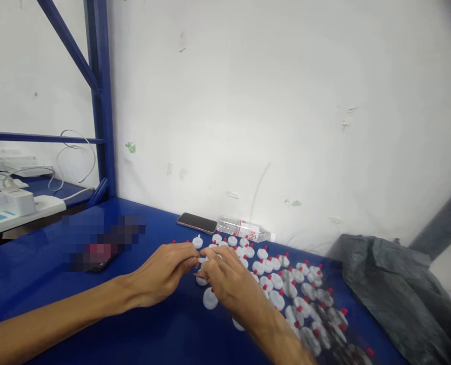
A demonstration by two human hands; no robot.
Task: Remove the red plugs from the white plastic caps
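Note:
My left hand and my right hand meet above the blue table, fingertips pinched together. A sliver of a white nozzle cap shows between them; the fingers cover most of it. Spread around and to the right of my right hand are several round white nozzle caps with small red tips. One white cap with a bare spout stands just beyond my fingers. Another red-tipped cap lies nearer to me, below my hands. Those at the lower right are partly blurred.
A phone and a clear plastic bottle lie by the wall. Dark plastic sheeting covers the right edge. On the left are a pixelated item, a blue metal post and a power strip with cables.

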